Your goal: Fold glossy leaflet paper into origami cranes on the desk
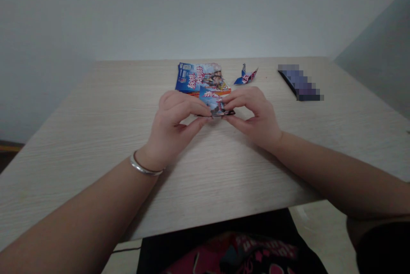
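Note:
A small folded piece of printed paper (214, 102), blue with red-and-white lettering, is held between both hands over the middle of the table. My left hand (179, 120) pinches its near left edge between thumb and fingers, and a silver bangle circles that wrist. At the right edge, my right hand (254, 114) grips the paper with thumb below and fingertips on top. Just behind the hands lies a stack of printed leaflets (201, 77) in the same colours, its near edge partly covered by the fingers and the held paper.
A folded paper crane (246, 77) in the same print stands right of the stack. Farther right lies a dark phone (299, 83), its screen blurred out. The pale wooden table (96, 137) meets a wall at the back; its front edge is close to my lap.

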Available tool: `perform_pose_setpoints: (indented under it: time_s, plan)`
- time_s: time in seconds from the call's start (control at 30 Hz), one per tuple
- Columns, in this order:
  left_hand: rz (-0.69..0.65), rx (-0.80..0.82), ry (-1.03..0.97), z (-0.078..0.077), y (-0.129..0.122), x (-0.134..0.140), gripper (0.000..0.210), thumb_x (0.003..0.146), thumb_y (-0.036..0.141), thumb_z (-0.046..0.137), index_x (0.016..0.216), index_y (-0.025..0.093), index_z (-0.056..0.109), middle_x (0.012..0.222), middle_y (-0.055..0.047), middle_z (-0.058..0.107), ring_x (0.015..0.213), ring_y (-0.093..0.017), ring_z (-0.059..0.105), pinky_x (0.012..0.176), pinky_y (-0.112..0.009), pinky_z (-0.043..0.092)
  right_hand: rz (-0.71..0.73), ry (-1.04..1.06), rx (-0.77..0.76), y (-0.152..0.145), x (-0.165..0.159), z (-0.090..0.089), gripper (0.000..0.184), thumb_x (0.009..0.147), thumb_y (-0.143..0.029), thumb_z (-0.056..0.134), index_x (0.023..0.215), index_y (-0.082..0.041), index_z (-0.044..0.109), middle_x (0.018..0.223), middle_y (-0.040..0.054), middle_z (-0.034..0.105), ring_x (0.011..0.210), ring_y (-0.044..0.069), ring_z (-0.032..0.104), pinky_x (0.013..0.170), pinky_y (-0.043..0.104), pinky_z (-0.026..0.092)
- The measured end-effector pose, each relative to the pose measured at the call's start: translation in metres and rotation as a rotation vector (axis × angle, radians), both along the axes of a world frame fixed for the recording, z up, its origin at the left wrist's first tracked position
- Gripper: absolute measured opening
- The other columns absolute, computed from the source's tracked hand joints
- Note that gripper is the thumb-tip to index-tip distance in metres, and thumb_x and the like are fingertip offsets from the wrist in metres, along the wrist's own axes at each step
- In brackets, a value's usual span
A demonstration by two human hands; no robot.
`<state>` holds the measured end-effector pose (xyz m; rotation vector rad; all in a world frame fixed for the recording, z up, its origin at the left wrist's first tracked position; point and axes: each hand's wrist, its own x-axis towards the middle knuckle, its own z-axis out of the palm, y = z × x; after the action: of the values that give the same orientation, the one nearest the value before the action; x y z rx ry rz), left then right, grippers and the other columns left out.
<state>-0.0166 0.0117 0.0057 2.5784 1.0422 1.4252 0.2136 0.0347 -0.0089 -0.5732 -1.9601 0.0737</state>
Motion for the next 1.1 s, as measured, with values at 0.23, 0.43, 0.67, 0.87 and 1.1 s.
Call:
perform_pose_setpoints:
  time_s: [0.23,0.43,0.67,0.87,1.1]
  plan:
    - [0.149,0.049,0.116,-0.0038,0.0051,-0.0033,0.012,0.093,0.036,0.069,0.085,0.029,0.067,0.090,0.000,0.076,0.089,-0.022,0.070,0.086,-0.047,0.048,-0.020,-0.032,-0.061,-0.0008,0.0050,0.0031,0.007,0.085,-0.038,0.080,0.090,-0.033,0.077,0.091,-0.0022,0.080,0.097,0.023,0.072,0.097,0.045,0.052]
    - [0.153,0.025,0.127,-0.0061,0.0065,-0.0041,0.012,0.093,0.038,0.070,0.085,0.029,0.067,0.090,0.000,0.074,0.088,-0.022,0.069,0.085,-0.046,0.046,-0.023,-0.025,-0.060,-0.0017,0.0056,0.0035,0.006,0.084,-0.038,0.080,0.087,-0.033,0.078,0.090,-0.0013,0.080,0.093,0.022,0.071,0.093,0.044,0.053]
    - [0.133,0.019,0.113,-0.0071,0.0077,-0.0053,0.014,0.093,0.040,0.071,0.084,0.029,0.068,0.082,0.001,0.071,0.083,-0.020,0.066,0.082,-0.043,0.046,0.035,0.013,-0.017,-0.0020,0.0042,0.0033,0.003,0.086,-0.032,0.079,0.089,-0.033,0.078,0.088,-0.0021,0.080,0.090,0.021,0.071,0.091,0.043,0.054]
    - [0.131,0.014,0.089,-0.0085,0.0079,-0.0035,0.018,0.093,0.041,0.070,0.081,0.028,0.066,0.075,0.002,0.068,0.078,-0.020,0.064,0.078,-0.039,0.046,-0.039,-0.024,-0.096,-0.0053,0.0060,0.0047,0.004,0.088,-0.036,0.076,0.091,-0.034,0.078,0.087,-0.0014,0.079,0.095,0.024,0.070,0.094,0.046,0.054]
    - [0.108,-0.003,0.081,-0.0085,0.0095,-0.0037,0.018,0.092,0.041,0.070,0.080,0.028,0.067,0.075,0.001,0.068,0.077,-0.020,0.064,0.076,-0.038,0.047,-0.009,0.012,-0.095,-0.0056,0.0051,0.0039,0.003,0.089,-0.032,0.074,0.089,-0.032,0.077,0.090,-0.0010,0.080,0.094,0.023,0.072,0.095,0.046,0.053]
